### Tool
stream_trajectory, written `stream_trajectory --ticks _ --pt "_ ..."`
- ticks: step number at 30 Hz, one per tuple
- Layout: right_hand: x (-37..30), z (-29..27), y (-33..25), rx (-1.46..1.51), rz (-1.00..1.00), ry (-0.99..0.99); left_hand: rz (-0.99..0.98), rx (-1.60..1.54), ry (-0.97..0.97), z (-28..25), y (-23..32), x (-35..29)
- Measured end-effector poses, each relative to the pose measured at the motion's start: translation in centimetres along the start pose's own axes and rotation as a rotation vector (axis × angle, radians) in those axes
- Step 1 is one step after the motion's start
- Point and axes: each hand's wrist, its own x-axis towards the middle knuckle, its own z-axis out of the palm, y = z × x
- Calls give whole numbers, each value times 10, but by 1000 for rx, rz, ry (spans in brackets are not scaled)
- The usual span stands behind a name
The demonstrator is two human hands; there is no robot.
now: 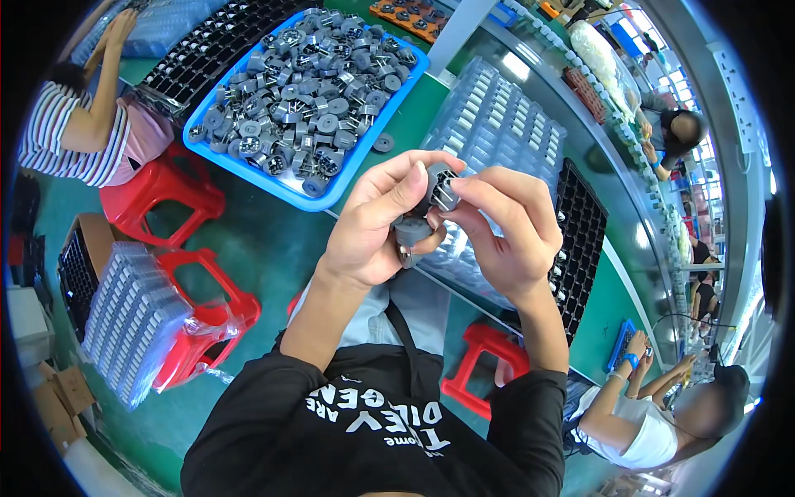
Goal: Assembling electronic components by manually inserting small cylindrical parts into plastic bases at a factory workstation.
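Over my lap, near the table edge, my left hand (362, 236) is closed around two grey round plug parts. The upper plug part (439, 187) is tilted so its metal prongs point toward my right hand. A second plug part (411, 231) sits lower, tucked between the left fingers, with a metal bit showing under it. My right hand (515, 234) pinches with thumb and index fingertip at the prong side of the upper part. Whether a small separate piece is between those fingertips is hidden. Beyond the left hand, a blue tray (257, 183) is heaped with similar grey plug parts.
One loose grey part (383, 142) lies beside the blue tray. Stacked clear plastic trays (497, 112) and a black compartment tray (582, 236) are at right. Red stools (149, 203) stand at left, one bearing more clear trays (132, 319). Other people work at left and right.
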Motion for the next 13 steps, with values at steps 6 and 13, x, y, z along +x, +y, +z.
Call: stream_trajectory --ticks 6,13 --pt "-4 2 -1 0 45 13 10 39 25 1 -1 -2" --pt "-8 -2 -1 25 81 11 -39 -49 -70 -7 -1 -3"
